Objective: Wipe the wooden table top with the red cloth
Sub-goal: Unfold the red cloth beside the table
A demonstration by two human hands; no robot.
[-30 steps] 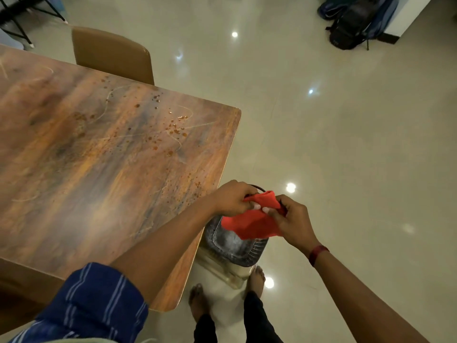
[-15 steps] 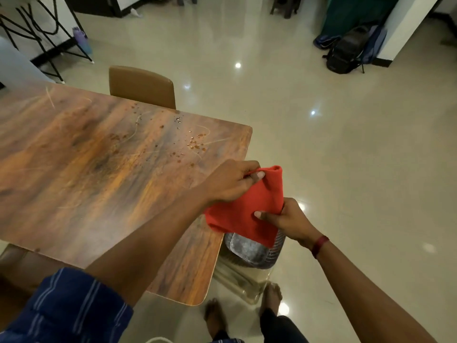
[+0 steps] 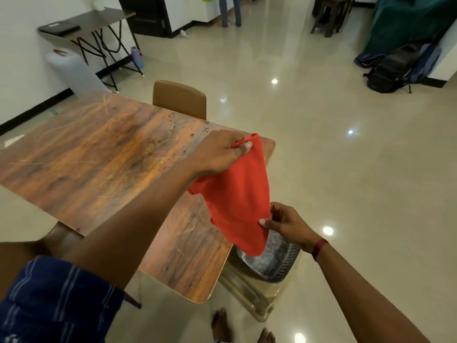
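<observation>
We observe the left hand (image 3: pixel 217 152) and right hand (image 3: pixel 284 222) each pinching the red cloth (image 3: pixel 237 194), held spread above the wooden table (image 3: pixel 99 157).

Open across the broad wooden table top (image 3: pixel 99 157); gritty with crumbs (image 3: pixel 174 126) toward the far right corner. Hemmed by a brown chair back (image 3: pixel 179 99) beyond, perhaps a bin (image 3: pixel 272 258) just beside the right edge, red cloth (image 3: pixel 237 189) stretched above.
</observation>
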